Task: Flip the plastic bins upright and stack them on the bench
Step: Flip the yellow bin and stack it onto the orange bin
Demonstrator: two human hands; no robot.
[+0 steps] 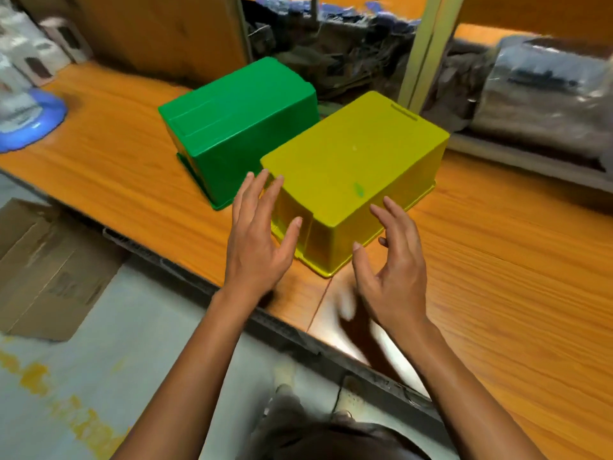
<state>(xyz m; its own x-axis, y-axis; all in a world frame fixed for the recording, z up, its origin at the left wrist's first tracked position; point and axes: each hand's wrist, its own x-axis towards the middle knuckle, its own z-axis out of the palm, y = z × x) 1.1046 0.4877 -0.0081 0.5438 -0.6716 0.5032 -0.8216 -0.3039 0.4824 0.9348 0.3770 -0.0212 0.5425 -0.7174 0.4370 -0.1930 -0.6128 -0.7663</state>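
Upside-down yellow bin (351, 167) lies just ahead, long axis pointing away; your left hand (262, 240) and right hand (394, 267) flank its near end, both released (left closer).

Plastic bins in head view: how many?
2, both upside down on the bench. Green bin farther back left; yellow bin nearer, between left hand and right hand. No others visible.

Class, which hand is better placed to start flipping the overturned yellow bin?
Left, probably: the left hand brackets the yellow bin at its left corner, fingers along the side, thumb across the end. The right hand hangs off the other corner, over the bench.
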